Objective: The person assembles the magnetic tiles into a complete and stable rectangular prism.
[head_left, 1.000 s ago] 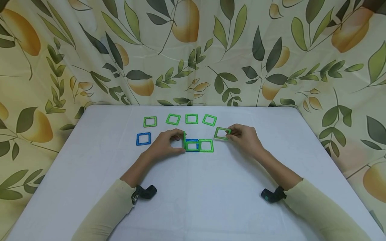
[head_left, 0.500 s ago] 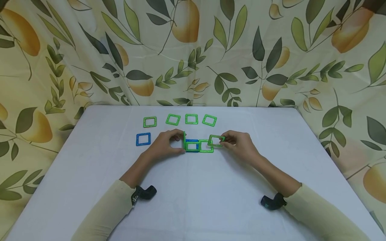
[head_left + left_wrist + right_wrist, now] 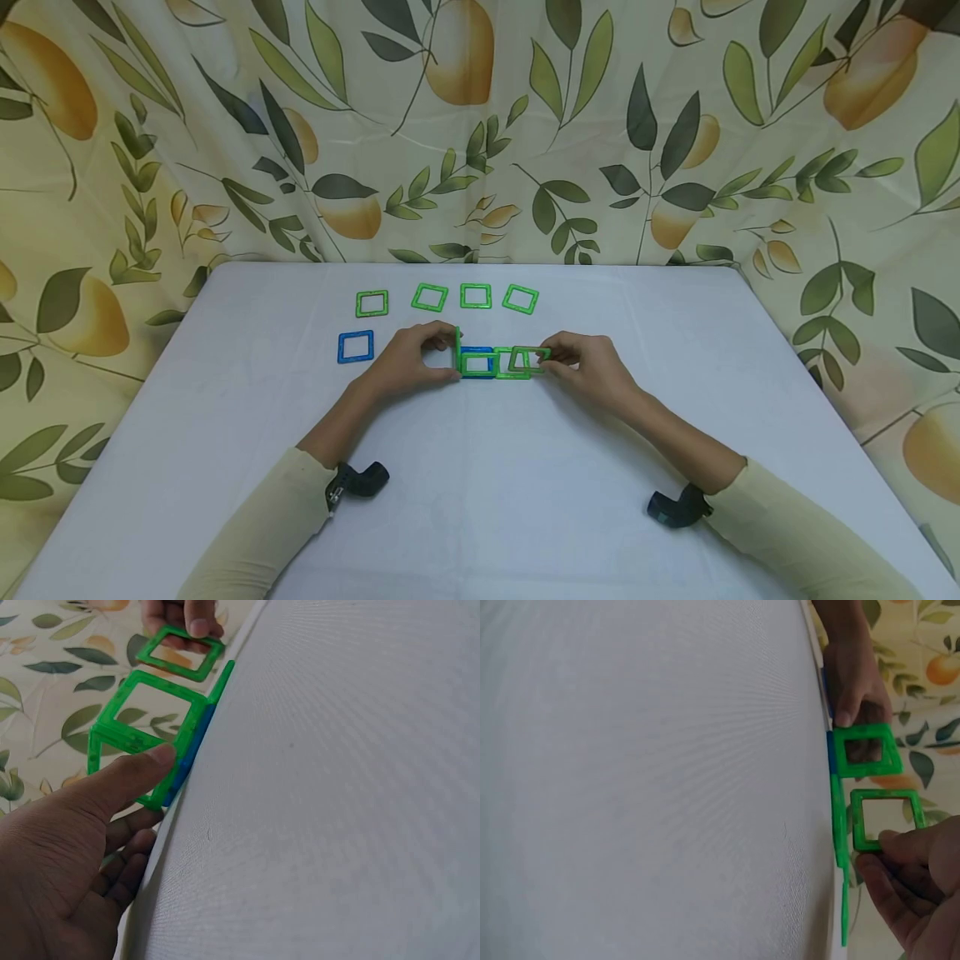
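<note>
My left hand [image 3: 411, 357] holds a green square magnetic tile [image 3: 457, 354] upright, its thumb pressed at the tile's edge in the left wrist view. That tile stands at the left side of a flat blue tile [image 3: 477, 349]. Another green tile stands upright at the front of the blue one. To the right a flat green tile [image 3: 513, 377] adjoins the blue tile. Between thumb and fingers, my right hand [image 3: 592, 362] pinches one more green tile [image 3: 856, 825], which overlaps the flat green tile in the head view and is raised above it in the right wrist view.
Several green tiles [image 3: 358, 304] lie in a row near the back of the white table [image 3: 495, 500]. A loose blue tile [image 3: 341, 347] lies left of my left hand. Behind the table hangs a curtain [image 3: 555, 167] printed with fruit and leaves.
My right hand has carried its green tile leftward and toward the near side, from beside the flat green tile to over it. The left hand has stayed in place on the upright tile.
</note>
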Motion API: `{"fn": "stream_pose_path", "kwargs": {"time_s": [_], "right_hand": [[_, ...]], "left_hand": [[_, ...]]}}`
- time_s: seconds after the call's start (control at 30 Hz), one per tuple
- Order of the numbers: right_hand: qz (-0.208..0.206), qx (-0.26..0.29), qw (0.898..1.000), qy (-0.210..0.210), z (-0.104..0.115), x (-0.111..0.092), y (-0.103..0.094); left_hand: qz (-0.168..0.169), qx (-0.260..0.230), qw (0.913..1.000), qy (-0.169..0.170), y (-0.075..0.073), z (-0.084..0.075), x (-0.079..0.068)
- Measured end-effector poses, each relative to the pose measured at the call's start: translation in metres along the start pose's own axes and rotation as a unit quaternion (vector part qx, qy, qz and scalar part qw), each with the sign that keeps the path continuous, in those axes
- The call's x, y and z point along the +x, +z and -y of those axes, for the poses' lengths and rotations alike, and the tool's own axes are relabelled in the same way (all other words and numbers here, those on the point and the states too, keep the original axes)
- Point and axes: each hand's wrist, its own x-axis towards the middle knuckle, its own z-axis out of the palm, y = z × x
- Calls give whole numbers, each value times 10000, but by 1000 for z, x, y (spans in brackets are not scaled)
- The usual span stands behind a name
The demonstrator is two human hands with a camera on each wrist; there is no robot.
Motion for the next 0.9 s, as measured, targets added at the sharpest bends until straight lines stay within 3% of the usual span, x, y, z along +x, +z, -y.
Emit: {"fn": "stream_pose_path", "kwargs": {"time_s": [0.9], "right_hand": [[178, -8, 9998, -118, 3, 4, 11]], "left_hand": [[19, 8, 10000, 2, -2, -1, 1]]}}
